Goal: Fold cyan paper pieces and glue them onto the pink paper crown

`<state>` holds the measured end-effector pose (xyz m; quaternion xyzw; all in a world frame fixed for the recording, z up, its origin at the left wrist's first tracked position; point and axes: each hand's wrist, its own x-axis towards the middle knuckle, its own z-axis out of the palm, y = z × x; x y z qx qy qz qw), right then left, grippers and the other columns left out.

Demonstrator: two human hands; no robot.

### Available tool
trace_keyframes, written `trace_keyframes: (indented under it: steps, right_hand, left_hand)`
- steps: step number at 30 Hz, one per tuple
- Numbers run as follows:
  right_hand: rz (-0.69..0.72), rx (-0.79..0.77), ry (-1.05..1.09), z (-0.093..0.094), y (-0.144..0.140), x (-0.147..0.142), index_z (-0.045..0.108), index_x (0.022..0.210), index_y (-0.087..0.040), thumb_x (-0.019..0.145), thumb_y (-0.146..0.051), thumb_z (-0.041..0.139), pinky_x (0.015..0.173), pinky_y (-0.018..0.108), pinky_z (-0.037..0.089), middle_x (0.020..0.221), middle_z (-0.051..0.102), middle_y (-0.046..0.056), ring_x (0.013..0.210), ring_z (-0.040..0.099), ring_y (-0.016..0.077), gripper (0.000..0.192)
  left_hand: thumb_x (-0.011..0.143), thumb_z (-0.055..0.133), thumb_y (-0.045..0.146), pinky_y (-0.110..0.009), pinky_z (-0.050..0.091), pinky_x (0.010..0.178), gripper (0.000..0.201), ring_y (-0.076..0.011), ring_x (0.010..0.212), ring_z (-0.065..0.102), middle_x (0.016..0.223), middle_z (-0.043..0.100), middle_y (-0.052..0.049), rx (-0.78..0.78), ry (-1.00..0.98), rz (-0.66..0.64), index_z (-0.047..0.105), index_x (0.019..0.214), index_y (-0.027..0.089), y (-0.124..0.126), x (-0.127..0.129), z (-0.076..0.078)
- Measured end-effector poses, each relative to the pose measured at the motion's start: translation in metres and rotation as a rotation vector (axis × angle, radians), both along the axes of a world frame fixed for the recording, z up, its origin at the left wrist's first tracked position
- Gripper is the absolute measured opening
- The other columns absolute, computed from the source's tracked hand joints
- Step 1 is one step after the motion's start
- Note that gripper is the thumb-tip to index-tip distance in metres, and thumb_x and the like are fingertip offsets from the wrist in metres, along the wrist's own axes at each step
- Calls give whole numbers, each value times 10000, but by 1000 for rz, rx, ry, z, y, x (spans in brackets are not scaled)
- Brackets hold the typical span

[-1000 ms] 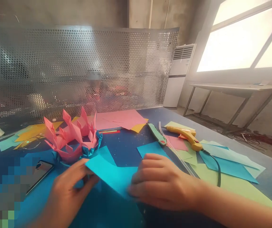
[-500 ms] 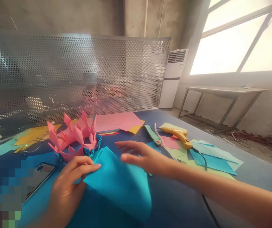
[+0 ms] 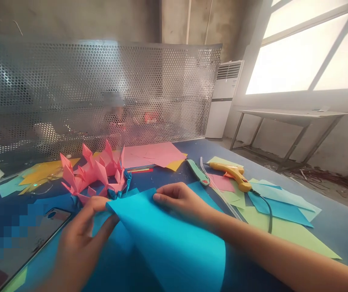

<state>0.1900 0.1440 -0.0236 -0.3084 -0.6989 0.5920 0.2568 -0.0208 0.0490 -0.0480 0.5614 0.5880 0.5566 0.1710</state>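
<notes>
A sheet of blue paper (image 3: 174,231) is held up in front of me, its lower part curving toward the table. My left hand (image 3: 85,231) pinches its left corner between thumb and fingers. At the upper edge, my right hand (image 3: 180,200) is closed on the paper with thumb on the near side. Just behind the sheet stands a ring of folded pink paper pieces (image 3: 96,172) with pointed tips. A few shiny dark-blue folded bits (image 3: 127,182) sit on its right side. The sheet hides part of the table.
A yellow glue gun (image 3: 233,174) with a black cord and a green utility knife (image 3: 197,172) lie to the right among coloured sheets (image 3: 286,198). On the left is a phone (image 3: 40,239). A perforated metal screen (image 3: 162,93) stands behind, with pink sheets (image 3: 149,154) before it.
My right hand has come down from above the paper and gripped its upper edge. The sheet is raised and bent, and my left hand has shifted its hold to the corner.
</notes>
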Motion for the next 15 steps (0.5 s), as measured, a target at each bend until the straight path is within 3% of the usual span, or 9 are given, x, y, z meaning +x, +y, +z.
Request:
trace_keyframes:
  steps: [4, 7, 9, 10, 13, 15]
  right_hand:
    - [-86, 37, 9, 6, -2, -1, 562, 686, -155, 743, -518, 612, 561, 207, 370, 644, 455, -38, 601, 423, 87, 370]
    - [-204, 100, -189, 9, 0, 1, 539, 698, -176, 792, -427, 511, 473, 200, 321, 594, 395, -55, 526, 380, 82, 269]
    - [-242, 165, -320, 9, 2, 3, 510, 645, -183, 801, -387, 481, 429, 212, 259, 540, 348, -63, 484, 335, 85, 259]
    - [-257, 203, -359, 9, 2, 4, 496, 613, -183, 798, -373, 490, 430, 220, 244, 524, 345, -62, 484, 328, 89, 266]
    - [-332, 353, -434, 5, 4, 6, 472, 560, -181, 785, -314, 531, 475, 236, 251, 528, 401, -47, 524, 348, 100, 268]
    - [-360, 440, -477, 1, 4, 6, 484, 554, -179, 780, -276, 542, 495, 244, 262, 536, 435, -40, 529, 361, 104, 253]
  left_hand:
    - [701, 651, 591, -226, 541, 641, 374, -161, 732, 640, 816, 689, 30, -181, -272, -66, 586, 886, 273, -5, -4, 7]
    - [672, 626, 662, -294, 548, 529, 552, -183, 599, 639, 783, 682, 29, -442, -346, -134, 484, 1075, 312, -4, -14, 12]
    - [697, 596, 659, -355, 561, 578, 607, -221, 647, 666, 814, 682, 10, -527, -171, -159, 437, 1178, 324, -1, -19, 13]
    - [722, 582, 631, -383, 563, 646, 565, -240, 722, 678, 854, 681, -4, -486, -11, -102, 460, 1179, 321, 1, -21, 12]
    - [787, 543, 482, -452, 511, 843, 289, -279, 987, 634, 1075, 646, -31, -210, 521, 47, 615, 1015, 320, 5, -22, 3]
    - [824, 503, 399, -448, 500, 883, 204, -267, 1047, 611, 1144, 626, -18, -92, 731, 7, 665, 920, 322, 5, -20, -6]
